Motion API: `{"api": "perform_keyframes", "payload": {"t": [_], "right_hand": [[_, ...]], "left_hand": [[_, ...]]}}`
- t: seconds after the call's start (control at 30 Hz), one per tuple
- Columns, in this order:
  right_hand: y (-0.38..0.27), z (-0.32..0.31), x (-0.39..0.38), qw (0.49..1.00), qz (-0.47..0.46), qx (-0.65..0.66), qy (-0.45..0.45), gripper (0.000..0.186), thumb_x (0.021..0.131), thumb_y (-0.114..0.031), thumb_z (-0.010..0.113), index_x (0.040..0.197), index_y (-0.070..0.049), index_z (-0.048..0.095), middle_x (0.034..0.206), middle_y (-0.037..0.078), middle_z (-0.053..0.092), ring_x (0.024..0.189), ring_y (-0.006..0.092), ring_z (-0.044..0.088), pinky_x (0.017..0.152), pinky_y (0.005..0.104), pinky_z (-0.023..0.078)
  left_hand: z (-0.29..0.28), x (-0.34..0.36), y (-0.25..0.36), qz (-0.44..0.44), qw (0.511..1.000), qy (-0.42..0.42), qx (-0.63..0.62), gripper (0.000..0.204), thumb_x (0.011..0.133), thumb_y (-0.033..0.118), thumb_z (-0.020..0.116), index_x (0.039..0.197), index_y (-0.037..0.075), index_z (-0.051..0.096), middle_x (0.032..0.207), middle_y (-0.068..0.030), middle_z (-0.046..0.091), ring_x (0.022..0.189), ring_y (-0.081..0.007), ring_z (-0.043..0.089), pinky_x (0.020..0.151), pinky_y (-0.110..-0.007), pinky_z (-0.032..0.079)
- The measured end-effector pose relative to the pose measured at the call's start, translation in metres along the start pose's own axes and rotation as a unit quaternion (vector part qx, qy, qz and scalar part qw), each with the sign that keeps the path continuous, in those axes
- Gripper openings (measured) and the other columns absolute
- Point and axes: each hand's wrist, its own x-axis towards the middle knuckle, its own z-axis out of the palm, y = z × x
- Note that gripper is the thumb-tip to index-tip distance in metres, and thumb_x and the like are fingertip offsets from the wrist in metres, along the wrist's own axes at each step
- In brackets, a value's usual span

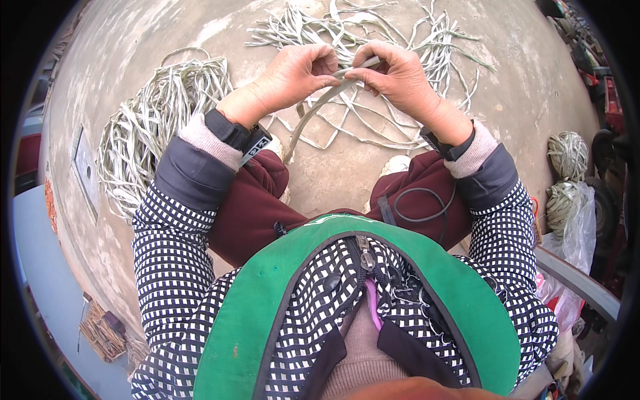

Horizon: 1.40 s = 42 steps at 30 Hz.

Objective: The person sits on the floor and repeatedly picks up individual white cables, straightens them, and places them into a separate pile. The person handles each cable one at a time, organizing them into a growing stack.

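A pale flat strip (313,112) runs between my two hands, its tail curving down toward my left knee. My left hand (298,75) is closed, thumb and fingers pinching the strip. Close beside it, my right hand (398,77) pinches the same strip between thumb and curled forefinger. Just past my fingers, a loose spread of whitish-grey strips (440,50) lies on the floor, with single strands trailing back toward me. The exact spot where the fingertips meet the strip is partly hidden.
A large heap of similar strips (163,113) lies on the floor at left, beside a metal floor plate (85,172). Coiled bundles (568,155) and a clear plastic bag (579,227) are at right, near a rail (579,281). A bundle of sticks (102,331) lies lower left.
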Motion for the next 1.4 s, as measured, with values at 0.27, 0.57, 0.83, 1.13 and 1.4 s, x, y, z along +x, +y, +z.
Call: {"api": "perform_keyframes", "payload": {"t": [0.27, 0.57, 0.83, 1.13, 1.4], "right_hand": [[0.003, 0.002, 0.0, 0.996, -0.003, 0.071, 0.046, 0.014, 0.082, -0.011, 0.069, 0.086, -0.002, 0.06, 0.067, 0.003, 0.063, 0.057, 0.0055, 0.059, 0.051, 0.0194, 0.049], [0.002, 0.004, 0.001, 0.994, 0.021, 0.093, 0.052, 0.012, 0.086, -0.01, 0.065, 0.09, -0.001, 0.06, 0.078, 0.005, 0.065, 0.066, 0.007, 0.062, 0.059, 0.0189, 0.052], [0.002, 0.003, 0.002, 0.98, -0.021, 0.194, 0.033, 0.031, 0.083, -0.002, 0.065, 0.112, 0.001, 0.053, 0.086, 0.009, 0.067, 0.076, 0.0113, 0.066, 0.07, 0.0233, 0.055], [-0.005, -0.002, 0.0, 0.996, -0.024, 0.075, 0.03, 0.014, 0.084, -0.003, 0.064, 0.097, 0.002, 0.062, 0.073, 0.006, 0.066, 0.065, 0.008, 0.063, 0.059, 0.0201, 0.053], [0.0, -0.012, 0.001, 0.982, 0.035, 0.184, 0.02, 0.014, 0.089, -0.01, 0.062, 0.096, 0.001, 0.063, 0.078, 0.005, 0.065, 0.068, 0.0067, 0.062, 0.063, 0.019, 0.051]], "left_hand": [[0.002, 0.0, 0.001, 0.089, 0.993, 0.007, 0.076, 0.019, 0.086, 0.013, 0.06, 0.102, 0.004, 0.062, 0.082, -0.0141, 0.065, 0.074, -0.0247, 0.065, 0.066, -0.033, 0.05], [0.012, 0.0, 0.015, -0.039, 0.995, -0.046, -0.078, 0.023, 0.093, 0.018, 0.053, 0.109, 0.004, 0.061, 0.071, -0.0057, 0.058, 0.065, -0.0137, 0.056, 0.063, -0.029, 0.047], [0.003, -0.003, 0.015, -0.02, 0.995, -0.09, -0.03, 0.026, 0.098, 0.023, 0.045, 0.108, 0.005, 0.059, 0.066, -0.0001, 0.047, 0.059, -0.0096, 0.044, 0.054, -0.027, 0.038], [0.0, -0.004, 0.015, -0.061, 0.981, -0.122, -0.14, 0.03, 0.099, 0.027, 0.043, 0.103, 0.002, 0.06, 0.063, 0.0, 0.048, 0.057, -0.0095, 0.043, 0.053, -0.026, 0.039], [0.005, -0.001, 0.01, 0.041, 0.999, -0.014, 0.006, 0.022, 0.094, 0.023, 0.05, 0.099, 0.004, 0.06, 0.071, -0.01, 0.057, 0.067, -0.0231, 0.057, 0.062, -0.034, 0.046]]}}
